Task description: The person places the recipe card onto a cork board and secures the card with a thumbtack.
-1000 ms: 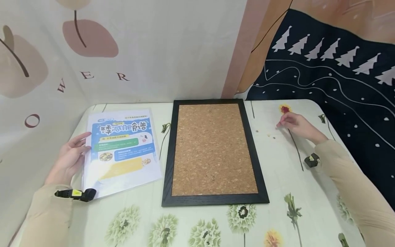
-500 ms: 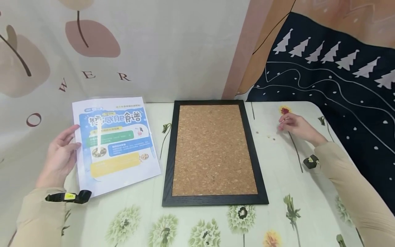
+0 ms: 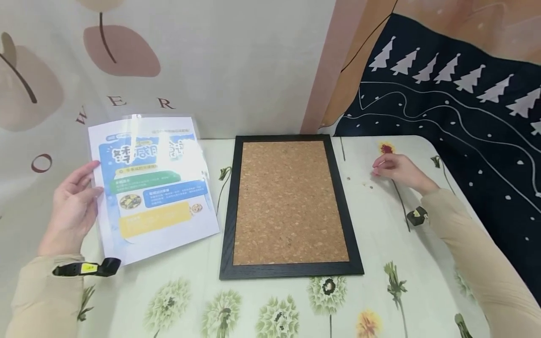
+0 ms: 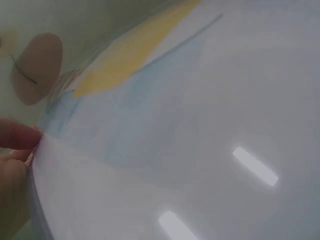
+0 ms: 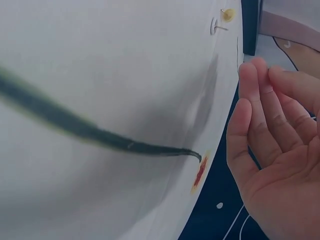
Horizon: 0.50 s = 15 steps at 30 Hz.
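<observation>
My left hand [image 3: 76, 199] pinches the left edge of a printed poster in a clear plastic sleeve [image 3: 165, 211]. The sheet is tilted up, glare lying over its blue title band. In the left wrist view, the white sheet [image 4: 150, 195] nearly fills the frame, with fingertips [image 4: 20, 136] at its edge. Far to the right, my right hand [image 3: 399, 171] hovers over the table, thumb near the bent fingers. Small thumbtacks [image 3: 348, 178] lie left of it. In the right wrist view, its thumb tip meets the fingertips [image 5: 259, 67]; whether something tiny sits between them cannot be seen.
A cork board in a black frame [image 3: 291, 270] lies mid-table, between my hands. Thumbtacks [image 5: 227, 15] show again in the right wrist view. The table is covered by a flower-printed cloth [image 3: 181, 277]. Printed curtains [image 3: 253, 70] hang behind and beside it.
My left hand has raised the sleeved poster and tipped its top edge up and back, moving slightly left. My right hand has stayed almost still.
</observation>
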Motion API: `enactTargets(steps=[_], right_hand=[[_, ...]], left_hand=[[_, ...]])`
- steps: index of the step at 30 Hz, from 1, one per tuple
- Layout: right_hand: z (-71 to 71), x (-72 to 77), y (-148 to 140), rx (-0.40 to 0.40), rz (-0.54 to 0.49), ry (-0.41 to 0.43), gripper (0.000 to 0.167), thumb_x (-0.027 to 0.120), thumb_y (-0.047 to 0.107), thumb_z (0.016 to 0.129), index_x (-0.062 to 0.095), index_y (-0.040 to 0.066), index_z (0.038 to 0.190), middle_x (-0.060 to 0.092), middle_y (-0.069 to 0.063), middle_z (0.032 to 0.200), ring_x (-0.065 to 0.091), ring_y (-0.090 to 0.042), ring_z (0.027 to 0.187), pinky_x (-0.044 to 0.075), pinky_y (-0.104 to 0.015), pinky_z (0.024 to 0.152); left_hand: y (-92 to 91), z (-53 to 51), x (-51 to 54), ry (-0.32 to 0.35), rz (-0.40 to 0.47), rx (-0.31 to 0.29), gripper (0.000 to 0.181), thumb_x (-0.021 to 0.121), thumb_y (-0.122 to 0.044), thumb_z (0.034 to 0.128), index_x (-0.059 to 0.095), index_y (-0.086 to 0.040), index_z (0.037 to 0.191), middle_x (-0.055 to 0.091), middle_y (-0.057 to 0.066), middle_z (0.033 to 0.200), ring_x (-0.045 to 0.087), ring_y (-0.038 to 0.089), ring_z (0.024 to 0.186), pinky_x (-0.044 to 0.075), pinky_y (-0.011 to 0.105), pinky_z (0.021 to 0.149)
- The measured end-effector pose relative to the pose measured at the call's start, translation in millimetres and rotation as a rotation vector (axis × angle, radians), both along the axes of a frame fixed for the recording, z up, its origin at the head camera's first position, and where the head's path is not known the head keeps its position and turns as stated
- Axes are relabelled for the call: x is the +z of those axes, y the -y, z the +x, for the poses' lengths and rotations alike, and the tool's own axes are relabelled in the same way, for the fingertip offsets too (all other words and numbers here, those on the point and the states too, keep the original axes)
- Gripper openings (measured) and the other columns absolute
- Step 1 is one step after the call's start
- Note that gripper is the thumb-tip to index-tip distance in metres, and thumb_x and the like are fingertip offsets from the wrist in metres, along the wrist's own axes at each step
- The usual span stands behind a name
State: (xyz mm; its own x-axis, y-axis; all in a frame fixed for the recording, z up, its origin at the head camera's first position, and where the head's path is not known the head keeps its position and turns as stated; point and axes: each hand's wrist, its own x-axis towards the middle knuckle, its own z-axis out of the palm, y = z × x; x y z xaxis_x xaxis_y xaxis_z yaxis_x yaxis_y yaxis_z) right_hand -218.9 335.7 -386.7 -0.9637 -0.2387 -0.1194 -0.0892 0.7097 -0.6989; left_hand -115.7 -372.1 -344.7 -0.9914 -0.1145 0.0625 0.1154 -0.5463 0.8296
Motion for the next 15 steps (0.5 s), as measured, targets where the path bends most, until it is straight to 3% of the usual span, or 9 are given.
enactTargets(steps=[6, 15], right_hand=[[-2.7, -1.0, 6, 0.028, -0.064, 0.018, 0.022, 0.062, 0.009, 0.095, 0.06, -0.008, 0.11, 0.068, -0.018, 0.102, 0.063, -0.007, 0.085, 0.044, -0.015, 0.075], [-6.5, 4.1, 17, 0.021, -0.068, 0.028, 0.022, 0.06, 0.006, 0.095, 0.063, -0.008, 0.112, 0.068, -0.019, 0.108, 0.063, -0.008, 0.089, 0.046, -0.015, 0.076]], left_hand=[[-1.7, 0.5, 6.5, -0.012, 0.049, -0.009, 0.059, 0.026, 0.027, 0.0897, 0.05, 0.001, 0.137, 0.054, 0.009, 0.132, 0.059, 0.02, 0.113, 0.05, 0.031, 0.086], [-12.7, -2.6, 16.7, -0.032, 0.02, -0.03, 0.06, 0.024, 0.028, 0.0893, 0.048, 0.002, 0.138, 0.052, 0.011, 0.134, 0.059, 0.022, 0.114, 0.049, 0.032, 0.087]])
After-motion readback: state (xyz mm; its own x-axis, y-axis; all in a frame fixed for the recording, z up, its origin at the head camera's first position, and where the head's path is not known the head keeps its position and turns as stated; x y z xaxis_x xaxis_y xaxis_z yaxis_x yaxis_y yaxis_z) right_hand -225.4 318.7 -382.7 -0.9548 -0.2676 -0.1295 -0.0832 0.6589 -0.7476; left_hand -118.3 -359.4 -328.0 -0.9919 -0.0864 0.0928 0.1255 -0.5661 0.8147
